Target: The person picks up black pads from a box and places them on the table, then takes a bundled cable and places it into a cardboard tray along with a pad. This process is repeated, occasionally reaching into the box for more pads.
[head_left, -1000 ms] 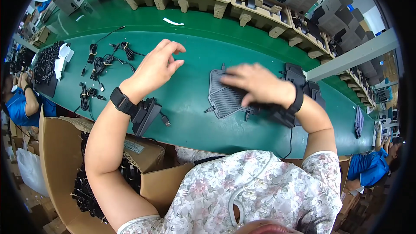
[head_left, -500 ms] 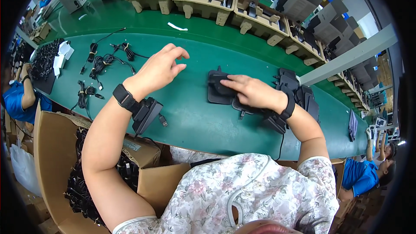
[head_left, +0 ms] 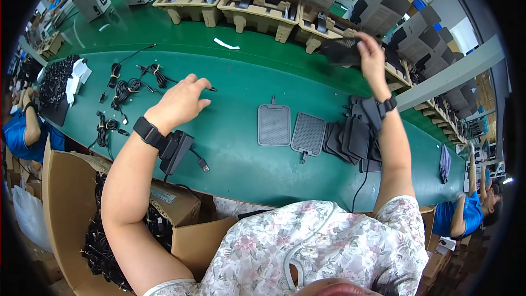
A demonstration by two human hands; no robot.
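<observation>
While I grip a blurred dark pad [head_left: 338, 52] in my right hand [head_left: 373, 61], upper right, my left hand [head_left: 178, 103] hangs centre-left, fingers parted.

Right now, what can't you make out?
Head view: details of the dark flat piece in the right hand, blurred by motion.
Head view: the middle of the thin black cable, hidden by the left hand.
Head view: the number of black rectangular plates in the pile, hidden by their overlap.
</observation>
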